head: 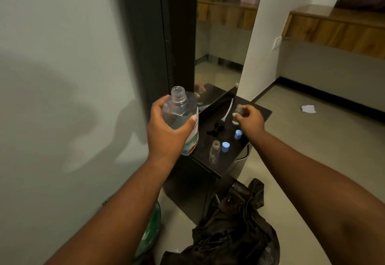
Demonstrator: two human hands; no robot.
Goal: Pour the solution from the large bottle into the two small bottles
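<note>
Here, left hand [166, 127] wrapped around the large bottle [182, 119], lifted upright just off the near-left corner of the dark tabletop [260, 112], neck open, clear solution filling roughly the lower part, white label under the thumb. Right hand [250, 119] pinching one small bottle [238, 112] by its upper body at the far side of the tabletop, neck open; cannot tell whether standing on the surface or raised a little. Second small bottle [214, 152] upright and uncapped near the front edge, untouched, apparently empty. Two blue caps [226, 146] [238, 134] lying between the small bottles; black pump head [216, 128] with its long white dip tube [228, 108] resting beside them, tube running toward the mirror [220, 42].

Likely stage: pour not yet begun, both vessels merely gathered.

Risks from here: wide mouth over a very narrow neck, so too steep a tilt probably sends solution down the outside and over the pinching fingers. Light two-finger hold on the small bottle likely to slip or twist once wetted. Free small bottle close to the front edge, easily knocked off by a forearm. Black bag [235, 223] on the floor directly below, in the path of any spill.
</note>
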